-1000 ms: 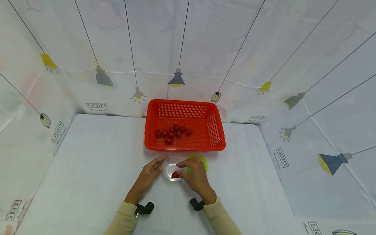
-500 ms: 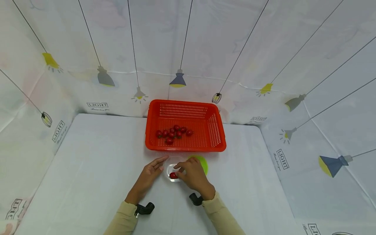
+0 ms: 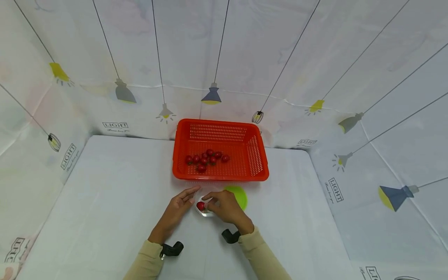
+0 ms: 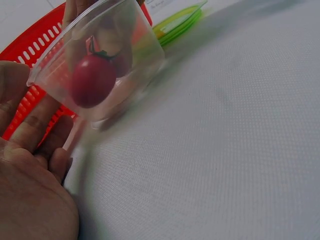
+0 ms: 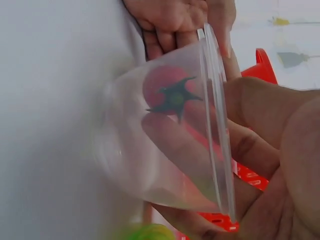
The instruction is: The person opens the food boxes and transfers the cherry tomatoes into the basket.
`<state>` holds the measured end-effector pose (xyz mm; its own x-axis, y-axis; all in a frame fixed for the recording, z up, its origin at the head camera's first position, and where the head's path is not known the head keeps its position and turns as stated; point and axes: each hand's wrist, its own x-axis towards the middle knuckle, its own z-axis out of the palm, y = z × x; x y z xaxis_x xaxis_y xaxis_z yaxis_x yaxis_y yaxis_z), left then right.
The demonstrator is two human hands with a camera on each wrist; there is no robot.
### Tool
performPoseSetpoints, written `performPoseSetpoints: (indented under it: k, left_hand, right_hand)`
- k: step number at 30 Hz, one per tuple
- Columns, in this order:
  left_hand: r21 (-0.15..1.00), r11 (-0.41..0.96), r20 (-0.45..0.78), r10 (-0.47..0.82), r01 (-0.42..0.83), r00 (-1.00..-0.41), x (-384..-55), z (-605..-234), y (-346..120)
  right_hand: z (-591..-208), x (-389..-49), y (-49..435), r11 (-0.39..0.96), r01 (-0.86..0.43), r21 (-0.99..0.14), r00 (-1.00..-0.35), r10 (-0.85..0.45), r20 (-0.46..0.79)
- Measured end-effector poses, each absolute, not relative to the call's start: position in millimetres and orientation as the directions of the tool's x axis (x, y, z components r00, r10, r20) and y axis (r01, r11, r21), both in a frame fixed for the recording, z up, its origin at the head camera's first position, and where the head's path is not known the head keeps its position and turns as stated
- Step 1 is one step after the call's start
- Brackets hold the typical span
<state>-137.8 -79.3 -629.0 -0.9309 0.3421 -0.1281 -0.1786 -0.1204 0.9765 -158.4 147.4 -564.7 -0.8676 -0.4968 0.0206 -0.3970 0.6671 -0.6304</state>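
Observation:
A clear plastic cup stands on the white table between my hands. Inside it sits one red cherry tomato with a green stem. My right hand reaches over the rim, and one fingertip shows right against the tomato inside the cup. In the head view the tomato lies just left of these fingertips. At the cup's left side my left hand rests, its fingers loosely extended along the outer wall and rim.
Behind the cup stands a red perforated basket with several cherry tomatoes in its left half. A round bright green lid lies right of the cup, partly behind my right hand. A curtain printed with lamps surrounds the table.
The tomato in the cup has shifted left, and my right hand has moved slightly left with it. More of the green lid shows. My left hand stays at the cup.

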Motion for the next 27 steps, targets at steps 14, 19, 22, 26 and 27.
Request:
performPoseSetpoints:
  k: [14,19,22,26,27]
  left_hand:
    - [0.974,-0.137,-0.127,0.334,-0.181,-0.934,-138,-631,-80]
    - [0.973,-0.143,-0.121,0.345,-0.180,-0.931,-138,-632,-81]
    - [0.973,-0.149,-0.114,0.347,-0.175,-0.931,-138,-632,-81]
    - [0.973,-0.151,-0.113,0.344,-0.173,-0.932,-138,-632,-81]
    - [0.974,-0.148,-0.114,0.343,-0.174,-0.933,-138,-632,-81]
  right_hand:
    - [-575,-157,140,0.582,-0.197,-0.789,-0.929,-0.367,-0.039]
    - [-578,-155,138,0.575,-0.156,-0.804,-0.948,-0.316,-0.042]
    - [-579,-154,137,0.552,-0.140,-0.822,-0.955,-0.295,-0.035]
    - [-581,-153,137,0.535,-0.125,-0.835,-0.960,-0.277,-0.034]
    - [-581,-153,137,0.537,-0.125,-0.834,-0.961,-0.275,-0.033]
